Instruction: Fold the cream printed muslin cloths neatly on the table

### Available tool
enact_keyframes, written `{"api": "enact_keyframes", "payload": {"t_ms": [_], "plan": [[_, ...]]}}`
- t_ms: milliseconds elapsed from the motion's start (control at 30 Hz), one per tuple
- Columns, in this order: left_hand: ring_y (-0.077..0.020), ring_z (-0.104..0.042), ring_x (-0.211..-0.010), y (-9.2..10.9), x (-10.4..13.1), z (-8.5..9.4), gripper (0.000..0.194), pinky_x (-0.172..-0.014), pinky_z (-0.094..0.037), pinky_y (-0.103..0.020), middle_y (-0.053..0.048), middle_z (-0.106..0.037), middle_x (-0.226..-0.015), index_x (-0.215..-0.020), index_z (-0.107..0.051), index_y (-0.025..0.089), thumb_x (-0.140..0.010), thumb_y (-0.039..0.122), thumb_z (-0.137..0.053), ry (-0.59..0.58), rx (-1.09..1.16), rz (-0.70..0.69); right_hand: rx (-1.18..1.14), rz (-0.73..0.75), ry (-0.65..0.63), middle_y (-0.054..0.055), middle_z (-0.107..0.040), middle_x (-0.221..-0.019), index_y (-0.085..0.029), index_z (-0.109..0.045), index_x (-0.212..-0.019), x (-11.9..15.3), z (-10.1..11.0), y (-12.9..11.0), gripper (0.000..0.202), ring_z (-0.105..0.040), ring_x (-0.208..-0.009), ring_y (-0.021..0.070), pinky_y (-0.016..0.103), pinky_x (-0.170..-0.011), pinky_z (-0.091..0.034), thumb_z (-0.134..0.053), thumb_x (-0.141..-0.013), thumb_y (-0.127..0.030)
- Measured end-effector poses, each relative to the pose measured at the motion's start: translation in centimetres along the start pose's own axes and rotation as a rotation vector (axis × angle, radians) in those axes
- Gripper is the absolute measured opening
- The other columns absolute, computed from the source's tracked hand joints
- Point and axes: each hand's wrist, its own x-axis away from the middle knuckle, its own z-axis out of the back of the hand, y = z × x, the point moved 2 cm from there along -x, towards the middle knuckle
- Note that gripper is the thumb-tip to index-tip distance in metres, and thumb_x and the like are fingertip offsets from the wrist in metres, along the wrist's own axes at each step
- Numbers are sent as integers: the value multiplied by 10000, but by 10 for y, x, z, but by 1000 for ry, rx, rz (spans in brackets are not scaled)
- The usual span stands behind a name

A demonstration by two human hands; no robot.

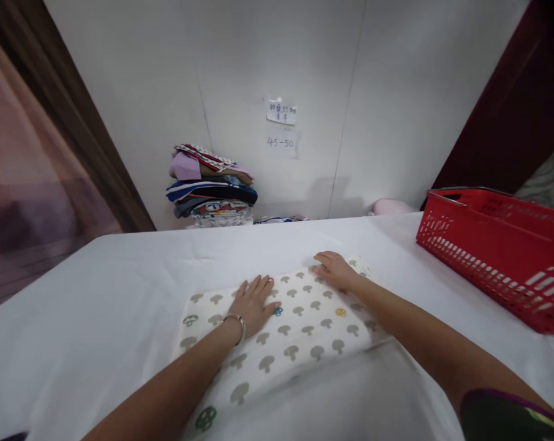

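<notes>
A white cloth [299,334] printed with grey mushrooms, plus a few coloured ones, lies spread on the white-covered table in front of me. My left hand [253,304] rests flat on its far left part, fingers stretched out, a bracelet at the wrist. On the far right part of the cloth lies my right hand [335,270], palm down, its fingers loosely extended near the far edge. Neither hand grips anything that I can see. The near part of the cloth looks plain white and blurred.
A red plastic basket [492,257] with a metal handle stands on the table [97,318] at the right. Beyond the far edge, folded clothes [212,184] are stacked against the white wall, below and left of two paper notes [281,113]. A curtain [42,141] hangs at the left.
</notes>
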Motion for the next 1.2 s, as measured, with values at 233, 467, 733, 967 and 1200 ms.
{"api": "enact_keyframes", "payload": {"t_ms": [233,467,733,967,1200], "plan": [[-234,-111,-1362,-1,-3,-2,675,-1094,-48,-452,-7,-186,-1473,-1414,-225,212,-858,593,-199,-11,7,4,45,-126,-169,60,-234,-1465,-226,-299,-1390,38,-4,46,675,-161,-1349,241,456,-1082,-122,-235,-847,-622],[-230,-110,-1363,2,-2,5,654,-1093,-54,-441,1,-182,-1475,-1414,-224,235,-862,584,-195,-30,-1,-4,53,-194,-182,50,-162,-1482,-229,-246,-1410,41,-5,59,725,-107,-1361,219,435,-1093,-90,-166,-831,-659],[-237,-92,-1365,3,-5,5,670,-1091,-40,-450,-8,-156,-1481,-1418,-209,224,-858,593,-193,-50,12,-19,-2,-412,-201,30,-179,-1481,-238,-268,-1399,75,3,80,691,-114,-1359,236,460,-1077,-170,-238,-834,-635],[-206,-99,-1365,11,33,38,614,-1094,-73,-441,-17,-158,-1482,-1404,-237,265,-866,560,-259,42,56,6,-7,-401,-74,115,-177,-1474,-153,-318,-1373,106,24,71,593,-119,-1355,264,497,-1057,-194,-201,-902,-495],[-241,-158,-1353,1,112,16,617,-1090,-76,-464,-43,-189,-1466,-1379,-310,271,-849,586,-300,-38,11,17,18,-320,61,114,-345,-1410,-181,-452,-1287,178,1,59,494,-228,-1329,259,472,-1041,-270,-356,-878,-440]]}}
